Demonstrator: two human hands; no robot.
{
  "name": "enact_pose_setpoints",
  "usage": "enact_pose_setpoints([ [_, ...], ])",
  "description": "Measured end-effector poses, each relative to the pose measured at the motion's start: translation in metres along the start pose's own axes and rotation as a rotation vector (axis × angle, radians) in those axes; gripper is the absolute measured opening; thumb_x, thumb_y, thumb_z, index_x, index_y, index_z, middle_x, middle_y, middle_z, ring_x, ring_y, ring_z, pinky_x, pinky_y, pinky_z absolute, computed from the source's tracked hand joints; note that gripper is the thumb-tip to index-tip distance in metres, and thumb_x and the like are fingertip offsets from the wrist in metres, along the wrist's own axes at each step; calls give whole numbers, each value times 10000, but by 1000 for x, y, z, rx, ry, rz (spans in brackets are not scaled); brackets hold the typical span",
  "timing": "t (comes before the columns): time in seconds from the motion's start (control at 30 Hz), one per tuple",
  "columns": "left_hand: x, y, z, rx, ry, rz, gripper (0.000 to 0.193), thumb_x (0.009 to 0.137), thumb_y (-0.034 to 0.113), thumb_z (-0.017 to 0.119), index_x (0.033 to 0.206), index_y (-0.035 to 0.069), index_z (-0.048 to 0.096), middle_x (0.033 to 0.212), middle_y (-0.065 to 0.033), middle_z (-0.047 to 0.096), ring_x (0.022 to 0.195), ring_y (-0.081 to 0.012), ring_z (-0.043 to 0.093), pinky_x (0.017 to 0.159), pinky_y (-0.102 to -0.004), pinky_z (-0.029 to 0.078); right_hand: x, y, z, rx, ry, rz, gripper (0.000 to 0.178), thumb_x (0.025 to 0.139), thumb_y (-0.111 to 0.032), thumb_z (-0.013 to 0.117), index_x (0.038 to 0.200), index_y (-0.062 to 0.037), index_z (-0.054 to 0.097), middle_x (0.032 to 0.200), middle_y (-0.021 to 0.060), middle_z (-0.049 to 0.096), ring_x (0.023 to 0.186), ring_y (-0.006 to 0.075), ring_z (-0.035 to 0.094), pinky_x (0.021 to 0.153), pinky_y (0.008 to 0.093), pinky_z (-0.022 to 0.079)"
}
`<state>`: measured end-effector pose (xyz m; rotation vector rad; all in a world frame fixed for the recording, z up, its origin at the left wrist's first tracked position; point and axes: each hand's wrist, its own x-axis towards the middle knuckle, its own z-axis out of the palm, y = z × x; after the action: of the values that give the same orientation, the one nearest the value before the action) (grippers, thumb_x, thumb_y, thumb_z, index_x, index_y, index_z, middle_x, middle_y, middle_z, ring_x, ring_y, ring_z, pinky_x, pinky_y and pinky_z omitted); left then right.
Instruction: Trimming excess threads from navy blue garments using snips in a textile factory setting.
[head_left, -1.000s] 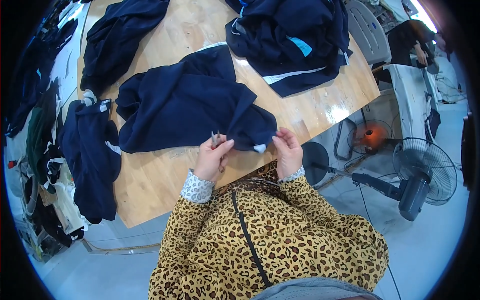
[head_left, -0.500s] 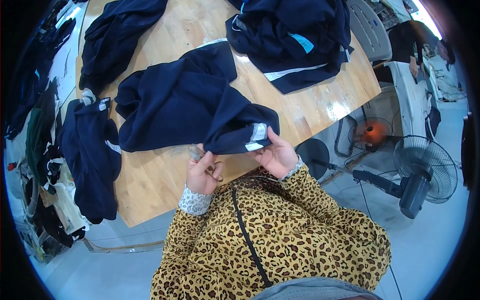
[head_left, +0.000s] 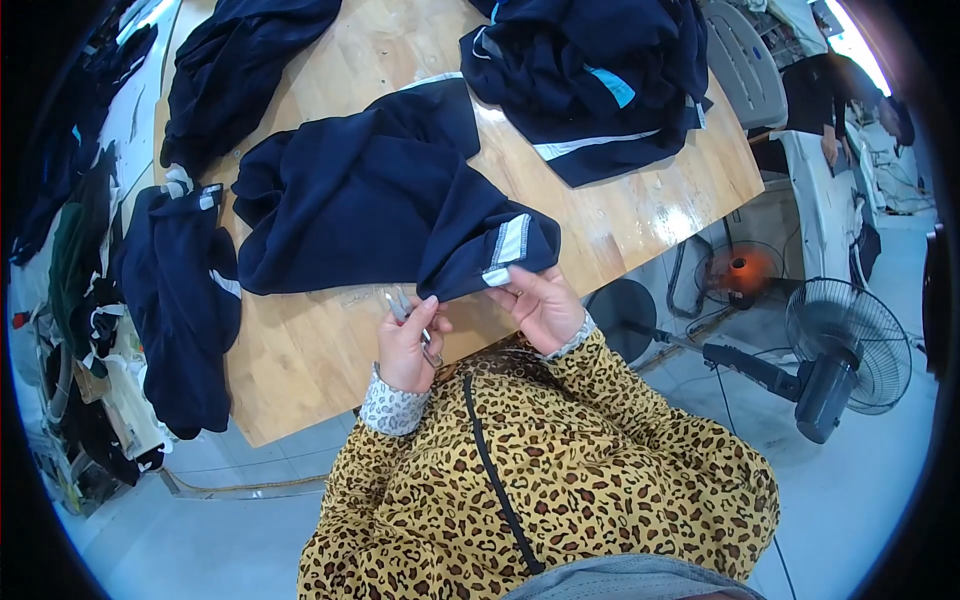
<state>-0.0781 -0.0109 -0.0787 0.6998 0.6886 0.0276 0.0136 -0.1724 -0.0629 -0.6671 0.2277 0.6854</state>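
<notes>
A navy garment lies bunched across the table in front of me, its near end bearing white strips by the edge. My right hand pinches that edge between thumb and fingers, beside the lower white strip. In my left hand is a small pair of metal scissors, blades pointing away from me and a ring handle showing below the fingers. The left thumb tip is at the garment's near edge; whether it grips the cloth I cannot tell.
More navy garments lie on the wooden table: a heap at far right, one at far left, another hanging over the left edge. A standing fan and grey chair are at right. Another person works beyond.
The garment's near end has turned so more of the white strip shows. My right hand has shifted slightly left along the edge. The scissors in my left hand now show more plainly.
</notes>
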Motion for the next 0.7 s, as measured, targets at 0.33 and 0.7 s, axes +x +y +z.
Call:
enact_pose_setpoints([
  [0.33,-2,-4,8,565,22,468,116,830,72,642,895,26,558,770,0,544,560,-28,428,483,-169,355,1,-3,10,-237,59,-102,469,796,88,573,1207,-80,420,1062,60,571,956,186,590,813,329,509],
  [0.7,7,15,40,524,-292,242,271,800,35,664,1052,-6,571,860,21,570,724,-28,485,641,-160,406,-1,-10,9,-146,55,55,485,818,63,544,1255,-68,379,1097,84,557,989,195,589,845,329,518],
])
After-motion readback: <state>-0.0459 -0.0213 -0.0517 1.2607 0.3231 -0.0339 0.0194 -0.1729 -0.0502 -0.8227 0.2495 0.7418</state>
